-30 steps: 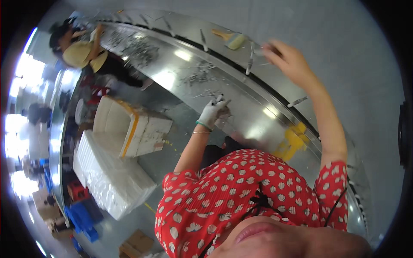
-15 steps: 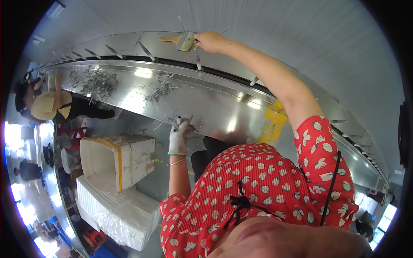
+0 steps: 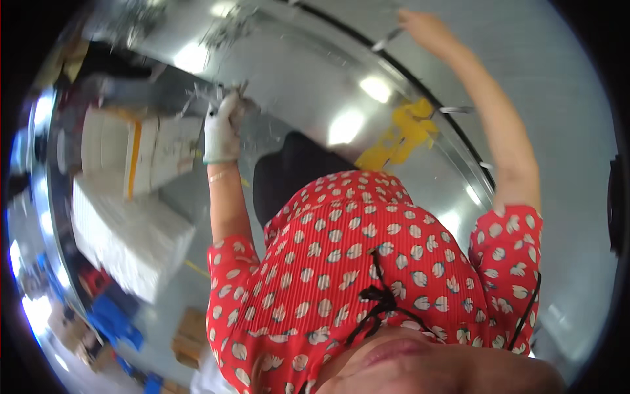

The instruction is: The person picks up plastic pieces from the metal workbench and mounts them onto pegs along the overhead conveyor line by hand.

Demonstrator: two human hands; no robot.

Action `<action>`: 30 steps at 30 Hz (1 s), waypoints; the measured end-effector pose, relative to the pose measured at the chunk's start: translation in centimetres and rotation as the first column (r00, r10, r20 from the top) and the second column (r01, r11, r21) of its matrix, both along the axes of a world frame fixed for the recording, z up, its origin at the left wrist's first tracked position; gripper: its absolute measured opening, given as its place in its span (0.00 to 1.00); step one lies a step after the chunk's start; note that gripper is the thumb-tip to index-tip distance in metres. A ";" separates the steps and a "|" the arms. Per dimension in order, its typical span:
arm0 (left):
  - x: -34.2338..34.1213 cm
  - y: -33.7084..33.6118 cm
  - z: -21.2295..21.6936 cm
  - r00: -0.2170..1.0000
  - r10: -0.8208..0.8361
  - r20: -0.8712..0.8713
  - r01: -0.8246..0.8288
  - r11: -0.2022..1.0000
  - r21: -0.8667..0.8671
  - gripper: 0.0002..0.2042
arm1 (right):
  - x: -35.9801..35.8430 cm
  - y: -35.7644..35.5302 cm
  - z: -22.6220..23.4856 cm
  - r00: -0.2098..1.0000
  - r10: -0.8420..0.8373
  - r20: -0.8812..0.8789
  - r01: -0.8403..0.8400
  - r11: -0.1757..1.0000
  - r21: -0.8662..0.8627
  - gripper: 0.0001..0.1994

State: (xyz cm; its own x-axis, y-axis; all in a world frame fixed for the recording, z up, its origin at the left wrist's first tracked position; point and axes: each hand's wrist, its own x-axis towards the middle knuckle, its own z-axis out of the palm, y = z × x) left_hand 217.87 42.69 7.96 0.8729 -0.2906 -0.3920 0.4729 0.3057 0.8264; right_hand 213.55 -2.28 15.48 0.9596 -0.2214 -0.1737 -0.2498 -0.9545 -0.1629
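Note:
My left hand [image 3: 223, 128], in a white glove, is closed round a bunch of thin grey pieces [image 3: 211, 94] whose ends stick out beyond the fingers. It is held just off the near edge of the shiny metal table [image 3: 308, 72]. Far off to the upper right reaches my bare right hand [image 3: 425, 31], its fingers drawn together. Blur and small size hide what they hold. Close beneath its fingertips stands a pale peg [image 3: 387, 39], one of several along a dark slot [image 3: 420, 82].
Loose heaps of grey pieces [image 3: 226, 29] lie on the table's far left part. Yellow tape [image 3: 400, 134] marks its surface nearer me. At left on the floor stand a white foam box [image 3: 161, 148] and a plastic-wrapped white stack [image 3: 125, 226]. A brown carton [image 3: 190, 335] is lower down.
The whole view has swung, and the table sits higher and more slanted. My right arm reaches further right along the pegs; the brush once beside that hand is out of view. My left hand keeps its bunch.

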 end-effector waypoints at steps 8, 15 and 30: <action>-8.0 8.4 -2.7 0.958 0.285 -0.029 -0.286 0.945 -0.159 0.16 | -5.4 0.0 3.2 0.919 0.393 0.030 -0.332 0.812 -0.480 0.14; -9.8 8.3 -3.7 0.978 0.204 -0.035 -0.199 0.974 0.105 0.11 | -14.0 13.2 1.9 0.941 0.308 0.139 -0.336 0.810 0.480 0.09; -8.8 -7.9 0.6 0.663 -0.616 0.424 0.439 0.780 0.446 0.24 | -10.2 20.1 -7.3 0.933 -0.122 0.338 -0.211 0.575 0.791 0.12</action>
State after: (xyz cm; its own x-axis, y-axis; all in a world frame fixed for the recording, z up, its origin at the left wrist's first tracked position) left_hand 209.09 34.81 8.55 0.6890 -0.7215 -0.0680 -0.0529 -0.1437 0.9882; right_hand 203.34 17.83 8.15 0.9927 -0.1040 0.0605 0.0157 -0.3864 -0.9222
